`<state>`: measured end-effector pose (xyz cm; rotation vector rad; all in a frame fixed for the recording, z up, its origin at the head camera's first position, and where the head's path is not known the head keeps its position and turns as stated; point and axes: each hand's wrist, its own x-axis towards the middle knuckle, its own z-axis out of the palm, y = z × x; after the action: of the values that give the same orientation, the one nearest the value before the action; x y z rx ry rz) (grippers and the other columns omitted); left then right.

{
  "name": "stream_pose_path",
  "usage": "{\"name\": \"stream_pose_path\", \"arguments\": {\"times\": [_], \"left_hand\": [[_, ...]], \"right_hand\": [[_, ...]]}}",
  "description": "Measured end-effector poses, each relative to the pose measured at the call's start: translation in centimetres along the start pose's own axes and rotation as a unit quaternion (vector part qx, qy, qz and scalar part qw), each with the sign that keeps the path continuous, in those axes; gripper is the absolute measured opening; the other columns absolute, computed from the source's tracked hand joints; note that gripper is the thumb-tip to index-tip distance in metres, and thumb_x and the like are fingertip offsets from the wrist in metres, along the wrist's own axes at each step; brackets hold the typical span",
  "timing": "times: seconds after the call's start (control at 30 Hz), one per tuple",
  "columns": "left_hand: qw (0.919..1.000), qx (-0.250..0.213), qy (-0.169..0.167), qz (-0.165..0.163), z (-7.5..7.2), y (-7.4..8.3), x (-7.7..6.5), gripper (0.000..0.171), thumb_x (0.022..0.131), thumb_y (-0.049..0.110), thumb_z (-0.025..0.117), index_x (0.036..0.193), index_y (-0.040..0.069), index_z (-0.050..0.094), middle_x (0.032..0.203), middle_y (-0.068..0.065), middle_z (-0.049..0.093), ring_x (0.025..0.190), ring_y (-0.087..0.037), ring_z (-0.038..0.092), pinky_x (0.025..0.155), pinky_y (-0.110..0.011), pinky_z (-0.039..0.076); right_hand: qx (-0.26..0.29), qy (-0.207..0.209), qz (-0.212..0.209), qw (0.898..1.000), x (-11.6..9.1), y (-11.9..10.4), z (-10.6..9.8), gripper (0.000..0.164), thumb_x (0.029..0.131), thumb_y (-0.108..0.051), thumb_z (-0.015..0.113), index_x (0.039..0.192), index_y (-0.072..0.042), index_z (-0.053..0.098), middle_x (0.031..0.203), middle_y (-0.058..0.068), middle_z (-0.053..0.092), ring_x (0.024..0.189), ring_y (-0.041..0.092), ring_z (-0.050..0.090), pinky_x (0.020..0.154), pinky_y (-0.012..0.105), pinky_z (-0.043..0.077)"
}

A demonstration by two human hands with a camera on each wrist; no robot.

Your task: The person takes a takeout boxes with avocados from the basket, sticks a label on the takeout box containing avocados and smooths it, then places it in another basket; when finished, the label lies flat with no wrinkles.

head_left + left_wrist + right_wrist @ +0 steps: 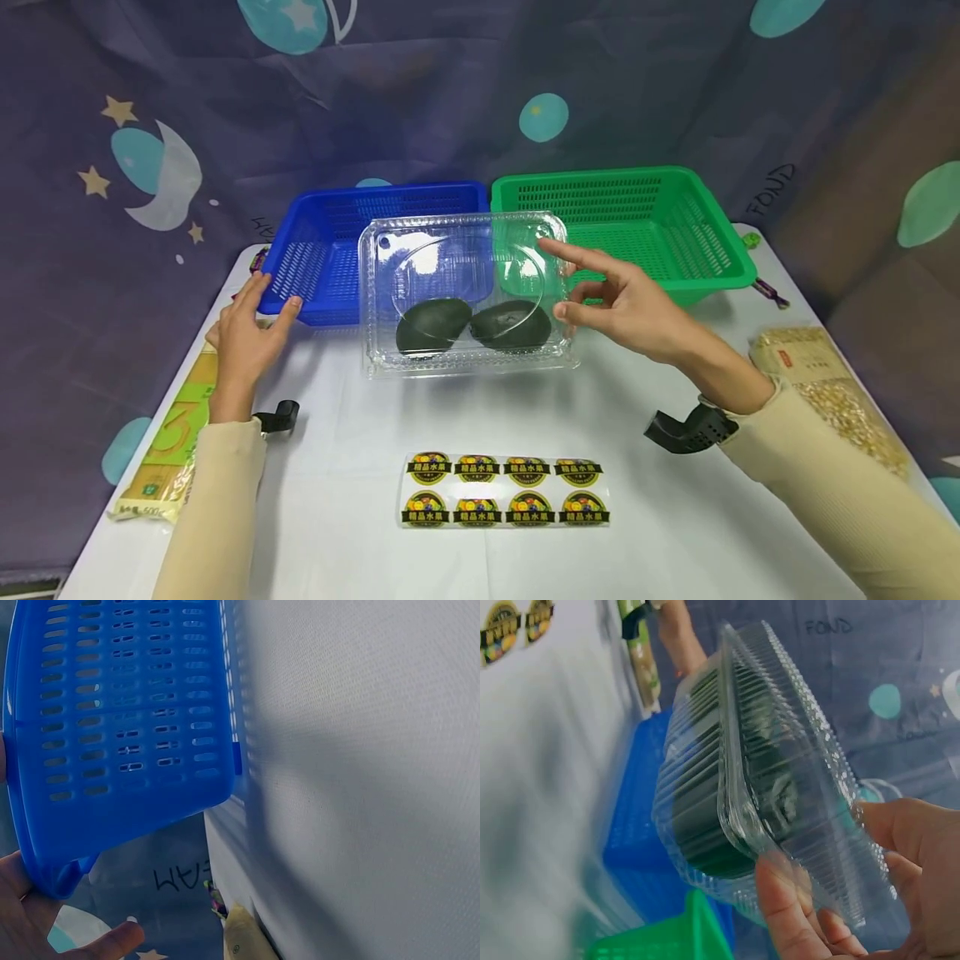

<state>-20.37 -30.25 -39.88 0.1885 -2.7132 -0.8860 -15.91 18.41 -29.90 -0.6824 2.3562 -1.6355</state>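
My right hand (pixel 633 304) pinches the right edge of a clear plastic clamshell box (pixel 457 229) between thumb and fingers. It is held up tilted over the table, in front of the baskets. Through the plastic show two dark green avocados (pixel 432 327), side by side at the lower part of the box. In the right wrist view, the fingers (pixel 784 900) grip the box's rim. My left hand (pixel 246 337) has its fingers spread at the near left corner of the blue basket (pixel 311 310), fingertips right at the rim; it holds nothing.
To the right of the blue basket stands a green basket (pixel 716 218). A sheet of round fruit stickers (pixel 504 492) lies on the white table near the front. A green-yellow food packet (pixel 176 425) lies at left, a bag of kernels (pixel 828 387) at right. Wrapped candies (pixel 770 292) lie behind.
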Motion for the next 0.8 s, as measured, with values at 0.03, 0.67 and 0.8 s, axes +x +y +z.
{"name": "stream_pose_path", "arguments": {"times": [0.03, 0.67, 0.8], "left_hand": [[1.0000, 0.000, 0.000, 0.000, 0.0, 0.0, 0.0, 0.075, 0.098, 0.058, 0.054, 0.160, 0.019, 0.036, 0.169, 0.000, 0.026, 0.143, -0.051, 0.032, 0.104, -0.071, 0.014], [0.9999, -0.008, 0.006, 0.005, -0.1, -0.1, -0.1, 0.075, 0.097, 0.059, 0.055, 0.159, 0.020, 0.037, 0.169, 0.002, 0.028, 0.144, -0.050, 0.034, 0.106, -0.069, 0.015], [0.9999, -0.008, 0.004, 0.006, -0.1, -0.1, -0.1, 0.076, 0.097, 0.059, 0.056, 0.159, 0.020, 0.037, 0.169, 0.002, 0.028, 0.144, -0.050, 0.033, 0.107, -0.069, 0.014]], "right_hand": [[-0.003, 0.000, 0.005, 1.000, -0.3, 0.0, 0.1, 0.074, 0.095, -0.006, 0.070, 0.158, -0.027, 0.038, 0.139, 0.006, 0.043, 0.084, 0.023, 0.069, 0.078, 0.032, 0.058], [0.039, -0.034, 0.035, 0.998, -4.4, 3.8, 2.5, 0.073, 0.094, 0.000, 0.069, 0.157, -0.021, 0.041, 0.122, 0.019, 0.039, 0.096, 0.020, 0.073, 0.078, 0.029, 0.060], [0.037, -0.034, 0.042, 0.998, -4.9, 4.6, 2.9, 0.073, 0.094, 0.000, 0.070, 0.157, -0.020, 0.041, 0.122, 0.017, 0.039, 0.096, 0.018, 0.074, 0.076, 0.029, 0.060]]}}
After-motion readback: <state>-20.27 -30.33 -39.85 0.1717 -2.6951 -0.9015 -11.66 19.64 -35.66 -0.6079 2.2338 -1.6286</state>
